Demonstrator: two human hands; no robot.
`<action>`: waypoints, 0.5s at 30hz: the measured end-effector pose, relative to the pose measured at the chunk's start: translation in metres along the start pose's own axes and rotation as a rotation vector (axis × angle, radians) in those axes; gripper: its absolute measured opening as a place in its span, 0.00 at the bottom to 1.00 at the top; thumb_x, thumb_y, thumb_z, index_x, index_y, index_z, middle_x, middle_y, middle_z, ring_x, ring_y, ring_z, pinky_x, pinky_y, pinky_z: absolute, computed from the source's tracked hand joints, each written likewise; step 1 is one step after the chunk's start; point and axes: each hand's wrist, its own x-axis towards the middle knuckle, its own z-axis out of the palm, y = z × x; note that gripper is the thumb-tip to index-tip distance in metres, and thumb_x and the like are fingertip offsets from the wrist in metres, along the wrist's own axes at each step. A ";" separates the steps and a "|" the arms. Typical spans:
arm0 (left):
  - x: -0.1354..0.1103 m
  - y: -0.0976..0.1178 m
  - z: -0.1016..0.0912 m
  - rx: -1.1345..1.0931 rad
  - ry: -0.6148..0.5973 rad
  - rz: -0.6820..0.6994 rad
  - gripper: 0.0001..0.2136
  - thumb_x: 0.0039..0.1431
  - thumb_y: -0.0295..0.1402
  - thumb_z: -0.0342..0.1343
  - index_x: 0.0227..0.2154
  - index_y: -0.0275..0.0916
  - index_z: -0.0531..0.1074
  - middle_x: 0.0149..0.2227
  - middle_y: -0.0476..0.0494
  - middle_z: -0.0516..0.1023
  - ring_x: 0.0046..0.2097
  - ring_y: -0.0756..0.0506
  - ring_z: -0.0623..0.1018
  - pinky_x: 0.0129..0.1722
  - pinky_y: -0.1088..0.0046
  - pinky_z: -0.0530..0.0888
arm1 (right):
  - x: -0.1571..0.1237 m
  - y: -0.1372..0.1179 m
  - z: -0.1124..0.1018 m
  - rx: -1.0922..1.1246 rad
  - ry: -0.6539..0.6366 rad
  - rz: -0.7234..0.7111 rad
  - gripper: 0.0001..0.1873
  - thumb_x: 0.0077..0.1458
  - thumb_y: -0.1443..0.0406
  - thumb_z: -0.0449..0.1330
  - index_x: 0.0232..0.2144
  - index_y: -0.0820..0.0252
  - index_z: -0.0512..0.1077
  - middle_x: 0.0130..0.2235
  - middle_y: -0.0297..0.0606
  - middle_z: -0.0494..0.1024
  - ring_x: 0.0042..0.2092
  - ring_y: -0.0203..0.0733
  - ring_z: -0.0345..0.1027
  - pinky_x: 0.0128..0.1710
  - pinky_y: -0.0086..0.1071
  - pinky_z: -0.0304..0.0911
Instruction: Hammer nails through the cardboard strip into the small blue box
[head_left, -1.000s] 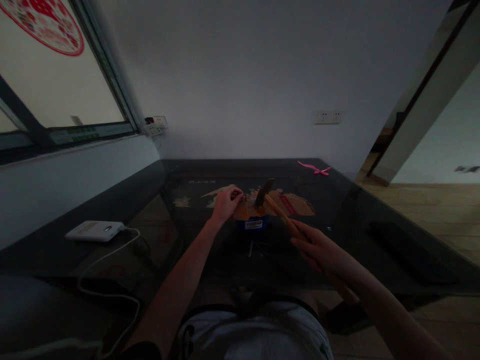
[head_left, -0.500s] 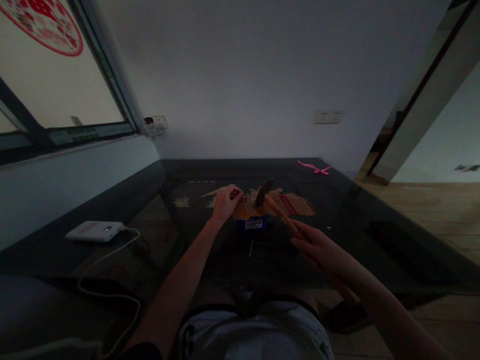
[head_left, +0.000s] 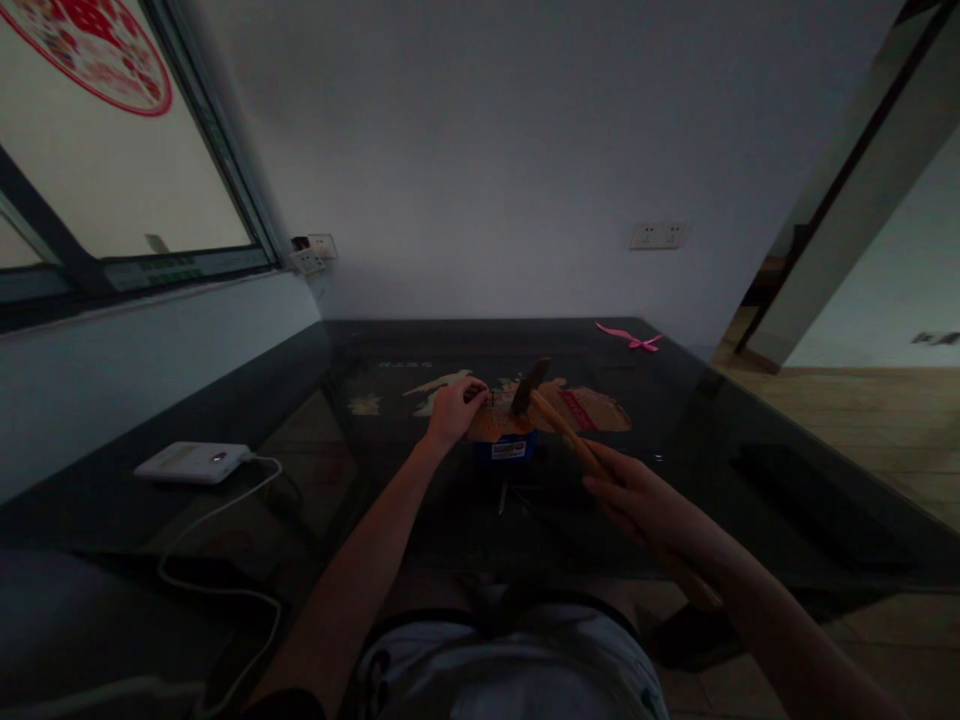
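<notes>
Two hands are barely shifting from a moment ago: the right hand (head_left: 637, 495) is gripping the wooden-handled hammer (head_left: 531, 387), its head hiding some of the cardboard (head_left: 486, 427) atop a blue box (head_left: 511, 448), so work is seemingly pausing. The left hand (head_left: 454, 410) is curling its fingers at the cardboard's left side; whether they're pinching anything, I cannot tell. Nearer, one thin metal piece (head_left: 502, 499) is lying clear, while a pink ribbon (head_left: 639, 342) is lying well behind

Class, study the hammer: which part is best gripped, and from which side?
The hammer is probably best gripped by its long wooden handle, from the near right: the handle slants that way, away from the dark head. The right hand holds it there.
</notes>
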 end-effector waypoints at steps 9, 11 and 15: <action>0.001 0.002 -0.003 0.001 -0.019 -0.031 0.02 0.51 0.27 0.57 0.30 0.37 0.73 0.30 0.46 0.78 0.32 0.48 0.77 0.36 0.72 0.74 | 0.005 -0.025 0.000 0.017 0.029 -0.039 0.34 0.54 0.61 0.53 0.61 0.65 0.48 0.15 0.20 0.56 0.13 0.28 0.49 0.10 0.20 0.47; 0.001 0.002 -0.004 -0.004 -0.046 -0.046 0.03 0.51 0.27 0.57 0.30 0.37 0.73 0.31 0.45 0.78 0.33 0.48 0.78 0.37 0.71 0.74 | 0.008 -0.036 0.000 0.012 0.013 -0.095 0.34 0.54 0.62 0.53 0.61 0.62 0.49 0.16 0.20 0.56 0.14 0.27 0.49 0.10 0.19 0.47; 0.002 0.003 -0.006 0.006 -0.077 -0.053 0.03 0.50 0.27 0.58 0.30 0.37 0.74 0.32 0.45 0.79 0.34 0.47 0.77 0.38 0.71 0.73 | 0.017 -0.054 0.002 -0.031 -0.037 -0.136 0.26 0.54 0.63 0.53 0.55 0.61 0.57 0.17 0.21 0.57 0.14 0.26 0.51 0.10 0.19 0.48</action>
